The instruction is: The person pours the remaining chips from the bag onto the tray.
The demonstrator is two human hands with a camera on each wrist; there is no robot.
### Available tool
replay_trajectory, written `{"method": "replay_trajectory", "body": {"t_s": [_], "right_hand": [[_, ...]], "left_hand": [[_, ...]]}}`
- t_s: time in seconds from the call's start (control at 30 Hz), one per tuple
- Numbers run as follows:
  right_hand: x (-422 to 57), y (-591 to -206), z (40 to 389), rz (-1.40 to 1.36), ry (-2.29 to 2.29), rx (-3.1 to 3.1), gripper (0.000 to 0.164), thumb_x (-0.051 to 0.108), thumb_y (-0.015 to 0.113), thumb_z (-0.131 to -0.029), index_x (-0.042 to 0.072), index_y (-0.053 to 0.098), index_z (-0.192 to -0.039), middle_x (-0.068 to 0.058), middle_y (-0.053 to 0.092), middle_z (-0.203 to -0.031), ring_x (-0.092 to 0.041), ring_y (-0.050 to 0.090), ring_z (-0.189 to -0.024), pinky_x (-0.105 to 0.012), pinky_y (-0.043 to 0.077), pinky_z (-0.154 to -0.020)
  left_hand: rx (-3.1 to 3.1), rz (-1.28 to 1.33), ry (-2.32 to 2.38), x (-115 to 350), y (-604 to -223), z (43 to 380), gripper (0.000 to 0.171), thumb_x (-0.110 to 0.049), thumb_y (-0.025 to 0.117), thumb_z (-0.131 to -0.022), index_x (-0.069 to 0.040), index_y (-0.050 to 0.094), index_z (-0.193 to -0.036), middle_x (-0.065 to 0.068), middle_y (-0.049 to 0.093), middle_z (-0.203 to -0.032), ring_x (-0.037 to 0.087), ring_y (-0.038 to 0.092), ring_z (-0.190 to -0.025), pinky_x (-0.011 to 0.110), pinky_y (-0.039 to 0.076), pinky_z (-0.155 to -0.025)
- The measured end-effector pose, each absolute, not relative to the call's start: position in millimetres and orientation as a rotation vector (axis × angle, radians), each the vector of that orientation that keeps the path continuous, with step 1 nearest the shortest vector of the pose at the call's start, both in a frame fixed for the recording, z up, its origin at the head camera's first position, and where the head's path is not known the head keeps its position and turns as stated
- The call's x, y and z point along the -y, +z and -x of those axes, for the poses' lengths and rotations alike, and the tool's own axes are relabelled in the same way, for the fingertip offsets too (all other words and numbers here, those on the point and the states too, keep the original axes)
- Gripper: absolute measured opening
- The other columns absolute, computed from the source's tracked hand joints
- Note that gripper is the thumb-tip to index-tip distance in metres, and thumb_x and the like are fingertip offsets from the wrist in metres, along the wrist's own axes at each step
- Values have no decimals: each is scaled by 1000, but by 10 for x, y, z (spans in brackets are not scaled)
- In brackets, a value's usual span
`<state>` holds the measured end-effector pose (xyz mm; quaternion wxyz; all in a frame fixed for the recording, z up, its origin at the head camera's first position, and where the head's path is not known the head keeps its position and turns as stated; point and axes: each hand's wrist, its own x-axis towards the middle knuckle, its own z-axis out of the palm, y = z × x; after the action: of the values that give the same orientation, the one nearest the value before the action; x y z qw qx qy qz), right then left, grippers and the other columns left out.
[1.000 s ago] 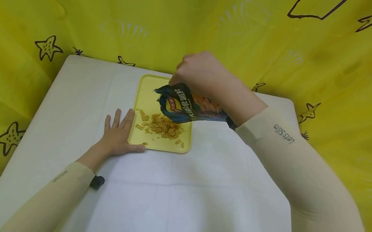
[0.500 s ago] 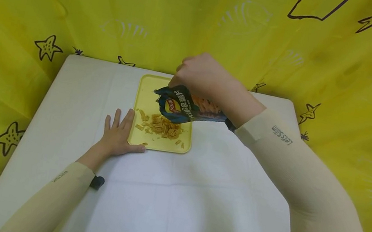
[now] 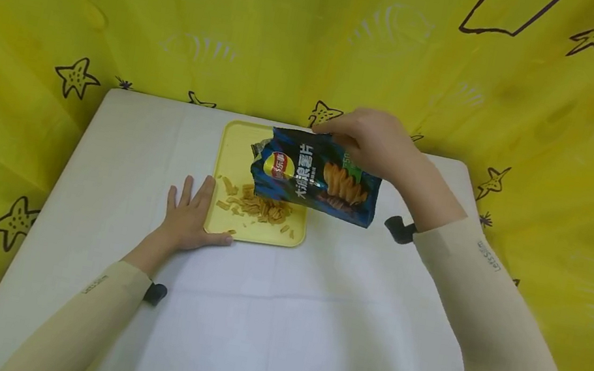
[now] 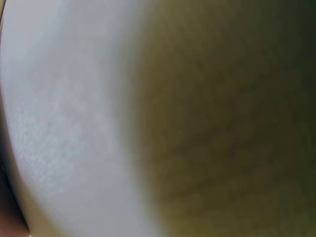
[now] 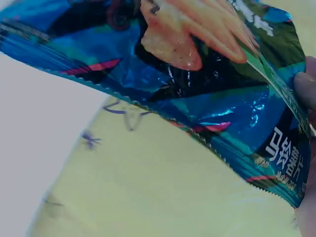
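My right hand [image 3: 373,138] grips a dark blue bag of potato chips [image 3: 322,180] by its upper edge, above the right part of the yellow tray [image 3: 241,142]. The bag's torn end points left, its printed front facing up. Close up in the right wrist view, the chip bag [image 5: 197,94] shows its crimped edge, with fingertips at the right border. A heap of wavy chip pieces [image 3: 269,210] lies on the lower half of the tray, partly covered by the bag. My left hand [image 3: 188,219] lies spread at the tray's lower left corner, fingers straight along its edge.
The tray stands on a table with a white cloth [image 3: 272,327]. Behind and around hangs a yellow curtain [image 3: 300,33] with drawn starfish. A dark wrist camera [image 3: 400,230] sticks out from the right sleeve. The left wrist view is mostly blurred.
My right hand has moved right and turned, bringing the chip bag from a tilted, mouth-down pose to a flatter one with its front showing. The left hand and the chip heap look unchanged.
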<state>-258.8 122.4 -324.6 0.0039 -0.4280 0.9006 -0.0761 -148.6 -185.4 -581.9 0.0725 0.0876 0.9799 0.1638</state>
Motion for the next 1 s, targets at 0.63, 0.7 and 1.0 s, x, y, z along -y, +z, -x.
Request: {"method": "replay_trajectory", "body": {"t_s": [0.63,0.7,1.0], "right_hand": [[-2201,-4896,2075,49,-2033,-2573,30,11,57,-91,11,60,-121,-8,61,-98,-16,55,-87,-18,47,-72],[-2208,-5032,2026,-49,-2105,-2516,30,11,57,-90,10,60,-120,-7,62,-100,-16,56,-89,-18,48,-74],[-2373,-5554,2042,-321,-2124,-2512,30,23,57,-91,20,59,-121,-4,61,-107,-13,55,-99,-18,45,-81]], "left_hand": [[-2933,-244,500,1890,-5866,1466,130,-89,43,-58,-10,-13,-146,10,-6,-154,34,-21,-135,56,-17,-102],[-2934,-239,509,1909,-5869,1454,131,-88,44,-58,-10,-13,-146,10,-6,-153,34,-21,-135,56,-18,-101],[-2949,-265,540,1984,-5873,1439,129,-85,47,-61,-9,-13,-146,12,-5,-153,36,-20,-135,59,-16,-101]]}}
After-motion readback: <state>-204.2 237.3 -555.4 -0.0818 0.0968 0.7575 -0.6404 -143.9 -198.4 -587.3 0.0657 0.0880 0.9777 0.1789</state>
